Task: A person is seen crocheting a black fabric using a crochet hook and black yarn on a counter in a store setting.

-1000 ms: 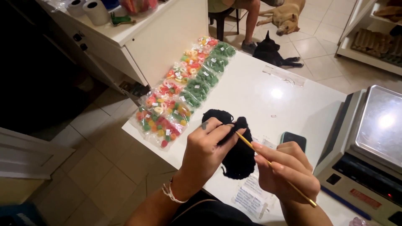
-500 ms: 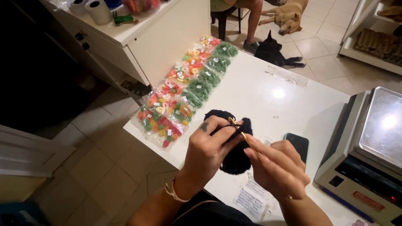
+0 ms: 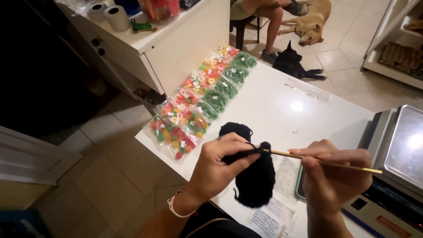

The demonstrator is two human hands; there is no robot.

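Above the near edge of the white table (image 3: 282,101), my left hand (image 3: 218,169) pinches a piece of black crochet work (image 3: 255,180), thumb and fingertips closed on its upper edge where the yarn runs taut. That fabric is soft, fuzzy and matte, hanging down from my grip as a rounded, pouch-like shape over the tabletop. My right hand (image 3: 332,176) is closed around a thin, straight, yellow crochet hook (image 3: 326,162), held like a pencil, its tip buried in a small knot of black yarn just beside my left thumb. A ball of black yarn (image 3: 235,129) sits on the table just behind my left hand. A white beaded bracelet (image 3: 175,208) circles my left wrist.

Along the table's left side lie clear, glossy plastic bags of sugared gummy candies (image 3: 185,119), red, orange and yellow rings in one row and green ones beside them. Under my hands rest printed paper slips (image 3: 275,211). To my right stands a weighing scale (image 3: 403,150) with a shiny steel platter. On the tiled floor beyond, a black dog (image 3: 293,64) and a tan dog (image 3: 313,22) lie near a seated person's legs.
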